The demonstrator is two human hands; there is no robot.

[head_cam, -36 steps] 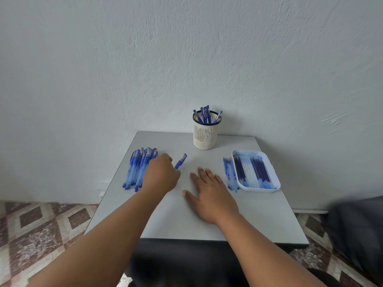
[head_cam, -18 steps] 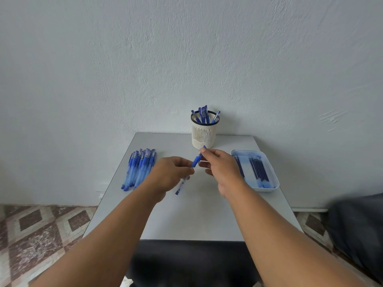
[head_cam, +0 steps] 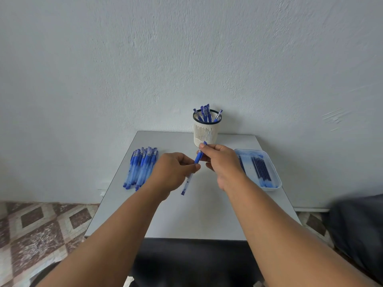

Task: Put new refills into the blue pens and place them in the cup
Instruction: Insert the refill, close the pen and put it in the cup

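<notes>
Both hands hold one blue pen [head_cam: 193,170] slantwise above the middle of the grey table [head_cam: 192,216]. My left hand [head_cam: 174,170] pinches its clear barrel; my right hand [head_cam: 221,162] pinches its blue upper end. A bundle of several blue pens [head_cam: 142,167] lies at the table's left. At the back stands a cream mesh cup [head_cam: 205,132] with several blue pens in it. A white tray [head_cam: 273,181] at the right holds several dark blue refills [head_cam: 261,170].
The table stands against a pale wall. A tiled floor [head_cam: 37,230] shows at the lower left. A dark blurred mass [head_cam: 358,228] lies to the right of the table. A dark seat or lap fills the bottom centre.
A second ago my left hand was on the table by a pen and my right hand lay flat. Both hands have since lifted the pen and hold it between them.
</notes>
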